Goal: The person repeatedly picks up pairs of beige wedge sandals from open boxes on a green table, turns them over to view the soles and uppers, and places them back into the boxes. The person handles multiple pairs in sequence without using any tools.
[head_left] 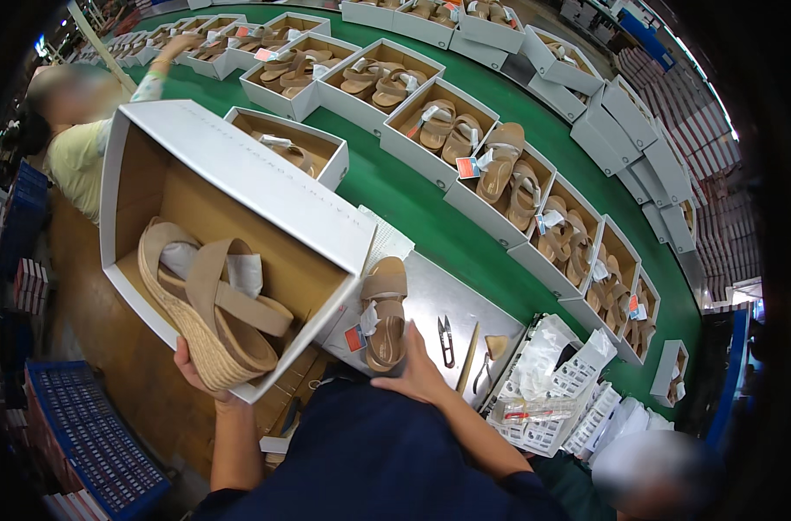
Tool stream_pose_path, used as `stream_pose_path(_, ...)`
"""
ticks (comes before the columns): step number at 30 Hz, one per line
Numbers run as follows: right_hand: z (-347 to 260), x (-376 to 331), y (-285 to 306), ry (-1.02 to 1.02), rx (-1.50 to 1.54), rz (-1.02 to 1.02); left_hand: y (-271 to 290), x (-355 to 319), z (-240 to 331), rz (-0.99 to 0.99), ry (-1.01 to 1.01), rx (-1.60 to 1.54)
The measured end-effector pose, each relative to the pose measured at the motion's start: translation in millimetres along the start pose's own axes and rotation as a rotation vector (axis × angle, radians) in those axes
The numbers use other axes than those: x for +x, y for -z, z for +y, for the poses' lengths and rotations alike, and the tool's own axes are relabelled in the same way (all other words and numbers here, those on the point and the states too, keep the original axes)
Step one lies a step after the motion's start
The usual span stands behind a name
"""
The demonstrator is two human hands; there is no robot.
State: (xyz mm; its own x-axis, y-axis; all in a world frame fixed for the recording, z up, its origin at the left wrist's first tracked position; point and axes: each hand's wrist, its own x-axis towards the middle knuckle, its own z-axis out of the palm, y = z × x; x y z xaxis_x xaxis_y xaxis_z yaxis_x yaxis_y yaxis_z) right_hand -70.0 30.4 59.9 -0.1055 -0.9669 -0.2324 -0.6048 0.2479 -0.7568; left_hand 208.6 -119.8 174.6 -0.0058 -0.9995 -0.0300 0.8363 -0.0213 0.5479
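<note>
Right now the green conveyor belt (pixel 413 204) fills the widest part of the frame, curving from the upper left down to the lower right, and a long row of open white boxes (pixel 439 130) sits along it, each holding a pair of tan sandals. Next in size is the open white shoebox (pixel 239 169) in the left centre, tilted up on its side so its brown inside faces me; one tan wedge sandal (pixel 206 304) with a woven rope sole lies in it, with white paper tucked under the strap. My left hand (pixel 195 369) grips the box from beneath at its lower edge, fingers curled around the rim. Just right of the box, on the grey metal worktop (pixel 447 300), the second tan sandal (pixel 385 314) stands with a red and white tag at its side, and my right hand (pixel 417 373) closes on its heel end, thumb and fingers pinching it. Beside that hand lie small thread snips (pixel 446 340) and a thin wooden stick (pixel 468 358). At the upper left, another person's hand (pixel 180 45) reaches towards the far boxes.
</note>
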Motion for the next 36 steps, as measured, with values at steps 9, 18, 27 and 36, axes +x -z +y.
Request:
stream_pose_path(9, 39.9, 5.7, 34.6, -0.189, 0.688, 0.711, 8.6, -9.8, -12.0, 0.044, 0.401, 0.376)
stream_pose_path(18, -46.6, -59.5, 291.9, 0.064, 0.129, 0.69, 34.3, 17.6, -106.0, -0.484, 0.469, 0.737)
stream_pose_path(27, -48.9, 53.4, 177.7, 0.158, -0.492, 0.237, 46.1, 13.2, -135.4, -0.461, 0.618, 0.647)
stream_pose_path(36, 48.8, 8.2, 33.6, -0.359, 0.392, 0.065, 81.9, 56.3, -122.2, -0.339, 0.702, 0.721)
